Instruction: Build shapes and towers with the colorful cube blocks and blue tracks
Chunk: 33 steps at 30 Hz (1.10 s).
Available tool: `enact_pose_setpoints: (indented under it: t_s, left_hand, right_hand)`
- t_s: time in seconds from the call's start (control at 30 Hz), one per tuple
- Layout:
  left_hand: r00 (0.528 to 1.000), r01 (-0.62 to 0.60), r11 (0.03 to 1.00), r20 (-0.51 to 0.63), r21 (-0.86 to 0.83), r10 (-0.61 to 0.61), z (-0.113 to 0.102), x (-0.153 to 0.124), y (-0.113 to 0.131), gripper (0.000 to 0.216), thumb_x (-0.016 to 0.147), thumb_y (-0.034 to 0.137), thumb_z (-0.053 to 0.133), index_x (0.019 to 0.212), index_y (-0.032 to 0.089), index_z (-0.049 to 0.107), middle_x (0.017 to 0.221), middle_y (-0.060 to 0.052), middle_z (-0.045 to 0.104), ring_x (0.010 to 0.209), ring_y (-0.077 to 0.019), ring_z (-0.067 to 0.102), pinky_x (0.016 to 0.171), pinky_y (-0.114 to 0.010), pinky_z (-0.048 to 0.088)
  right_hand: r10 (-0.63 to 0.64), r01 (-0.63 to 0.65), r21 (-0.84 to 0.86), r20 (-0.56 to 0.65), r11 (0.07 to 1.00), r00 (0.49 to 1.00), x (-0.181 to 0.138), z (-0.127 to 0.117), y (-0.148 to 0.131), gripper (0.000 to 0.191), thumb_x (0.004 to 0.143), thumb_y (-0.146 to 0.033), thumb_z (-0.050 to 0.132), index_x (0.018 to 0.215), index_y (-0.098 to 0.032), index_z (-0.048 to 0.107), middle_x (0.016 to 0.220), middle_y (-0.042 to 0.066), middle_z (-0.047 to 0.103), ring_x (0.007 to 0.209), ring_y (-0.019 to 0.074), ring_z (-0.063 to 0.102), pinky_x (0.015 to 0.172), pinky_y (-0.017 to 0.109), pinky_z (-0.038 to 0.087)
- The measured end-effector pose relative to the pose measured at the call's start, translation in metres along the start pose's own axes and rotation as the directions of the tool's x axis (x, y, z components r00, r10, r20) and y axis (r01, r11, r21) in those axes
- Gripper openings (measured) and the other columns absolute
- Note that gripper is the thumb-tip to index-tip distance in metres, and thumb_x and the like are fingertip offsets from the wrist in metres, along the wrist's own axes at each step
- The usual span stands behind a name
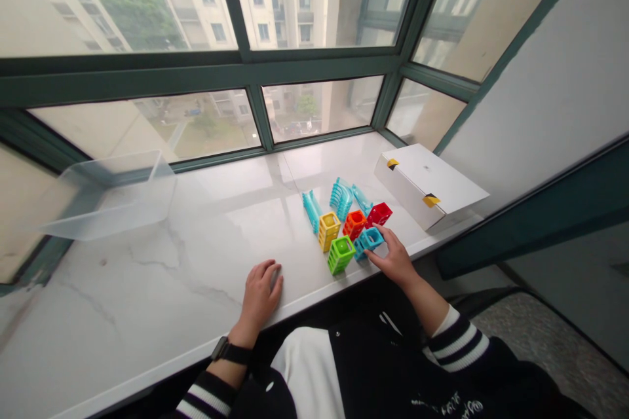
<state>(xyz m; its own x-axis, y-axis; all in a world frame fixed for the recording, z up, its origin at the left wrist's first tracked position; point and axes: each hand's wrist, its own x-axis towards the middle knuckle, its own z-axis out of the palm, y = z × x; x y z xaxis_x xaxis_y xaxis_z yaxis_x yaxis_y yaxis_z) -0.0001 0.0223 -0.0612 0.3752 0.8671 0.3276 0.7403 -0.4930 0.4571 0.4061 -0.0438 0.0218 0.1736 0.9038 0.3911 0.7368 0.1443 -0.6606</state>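
Note:
My right hand (pixel 392 258) grips a blue open-frame toy block (pixel 367 241) between thumb and fingers, near the front edge of the sill. Left of it stands a green block (pixel 340 255) of the same kind, upright. Behind these are a yellow block (pixel 329 232), an orange block (pixel 354 225) and a red block (pixel 379 214). Farther back lie a straight light-blue track piece (pixel 311 211), a curved ribbed track piece (pixel 341 198) and another light-blue piece (pixel 362 199). My left hand (pixel 263 290) rests on the sill with loosely curled fingers, holding nothing.
The marble-patterned windowsill (pixel 196 222) carries a clear plastic bin (pixel 118 203) at the far left. A white box (pixel 432 183) with yellow-black tabs stands at the right. Green-framed windows rise behind, and a chair (pixel 550 340) is at lower right.

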Motion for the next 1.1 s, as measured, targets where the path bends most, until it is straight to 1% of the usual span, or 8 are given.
enact_pose_setpoints:
  t_s: [0.2,0.4,0.5,0.6,0.8,1.1]
  left_hand:
    - [1.0,0.011,1.0,0.004,-0.011,-0.011,-0.001,0.0,0.002,0.03,0.101,0.034,0.055,0.125,0.022,0.068,0.134,-0.013,0.066,0.125,-0.0318,0.061,0.113,-0.054,0.047]
    - [1.0,0.023,0.999,0.004,-0.027,-0.023,-0.002,0.001,0.003,0.029,0.1,0.034,0.055,0.124,0.024,0.069,0.134,-0.013,0.067,0.125,-0.0324,0.061,0.113,-0.055,0.047]
    - [1.0,0.027,0.999,0.003,-0.03,-0.027,-0.002,0.001,0.003,0.03,0.1,0.034,0.055,0.124,0.024,0.069,0.134,-0.013,0.067,0.125,-0.0325,0.061,0.113,-0.055,0.047]
    - [1.0,0.026,0.999,0.004,-0.03,-0.026,-0.002,0.0,0.002,0.03,0.1,0.034,0.055,0.125,0.024,0.069,0.134,-0.013,0.067,0.125,-0.0322,0.061,0.113,-0.054,0.048]
    - [1.0,0.018,1.0,0.006,-0.022,-0.018,0.0,0.0,0.001,0.03,0.101,0.034,0.055,0.125,0.023,0.069,0.135,-0.013,0.066,0.126,-0.0321,0.061,0.113,-0.054,0.047]
    - [1.0,0.017,1.0,0.013,-0.021,-0.017,0.0,0.0,0.001,0.03,0.1,0.033,0.054,0.125,0.023,0.068,0.135,-0.013,0.066,0.127,-0.0321,0.06,0.113,-0.055,0.047]
  right_hand:
    - [0.002,-0.002,0.012,0.026,1.0,1.0,-0.003,0.009,0.007,0.065,0.09,-0.041,0.073,0.149,-0.025,0.051,0.141,0.014,0.063,0.132,0.0339,0.061,0.116,0.054,0.049]
    - [0.033,-0.035,0.057,0.026,0.998,0.999,-0.007,0.02,0.018,0.07,0.089,-0.043,0.073,0.151,-0.023,0.046,0.143,0.016,0.059,0.133,0.0334,0.06,0.113,0.054,0.052]
    - [0.058,-0.061,0.085,0.039,0.994,0.998,-0.009,0.026,0.024,0.071,0.087,-0.046,0.075,0.148,-0.022,0.048,0.142,0.016,0.061,0.131,0.034,0.062,0.111,0.054,0.053]
    - [0.073,-0.077,0.105,0.044,0.992,0.996,-0.01,0.03,0.029,0.066,0.087,-0.048,0.074,0.143,-0.022,0.051,0.138,0.016,0.063,0.129,0.0338,0.063,0.11,0.054,0.053]
    - [0.03,-0.033,0.057,0.056,0.998,0.998,-0.008,0.031,0.034,0.063,0.088,-0.048,0.072,0.14,-0.02,0.052,0.135,0.016,0.063,0.13,0.0345,0.061,0.114,0.055,0.049]
    - [-0.012,0.01,0.032,0.049,0.999,0.999,-0.008,0.029,0.035,0.06,0.089,-0.048,0.071,0.139,-0.019,0.053,0.134,0.017,0.063,0.129,0.0344,0.062,0.113,0.054,0.05]
